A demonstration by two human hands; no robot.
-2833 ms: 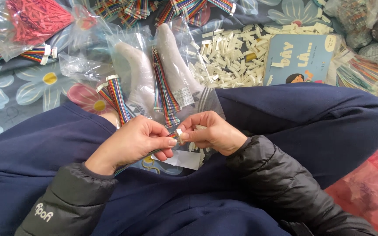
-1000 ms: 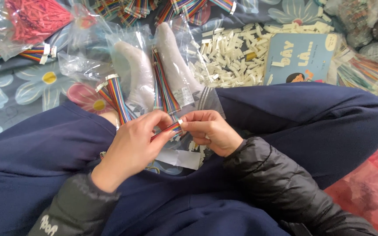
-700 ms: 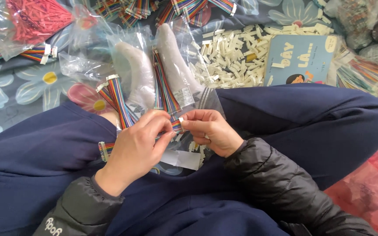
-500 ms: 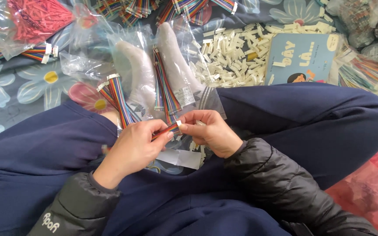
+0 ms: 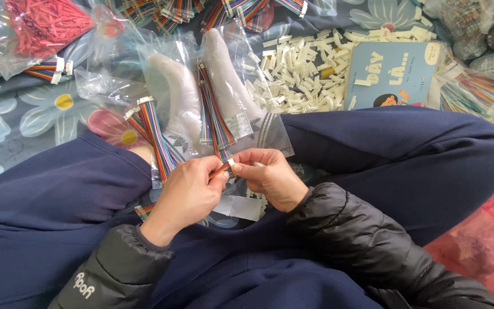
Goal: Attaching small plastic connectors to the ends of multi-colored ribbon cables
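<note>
Hands met over lap: left hand [image 5: 187,191] and right hand [image 5: 270,177] pinched one rainbow wire strip [image 5: 222,169]; loose white connectors [image 5: 301,71] remained heaped beyond, finished bundles [image 5: 155,134] lay nearby.

Two hands, left hand [image 5: 187,194] and right hand [image 5: 273,178], one blue booklet [image 5: 393,74], two white socks [image 5: 224,86].

Short rainbow ribbon cable [image 5: 222,168], multicoloured wires side by side, capped with a small white connector [image 5: 231,162] at the upper end. Tilted, rising toward the right. Pinched between both hands above the lap, just below two socked feet; lower end hidden.
</note>
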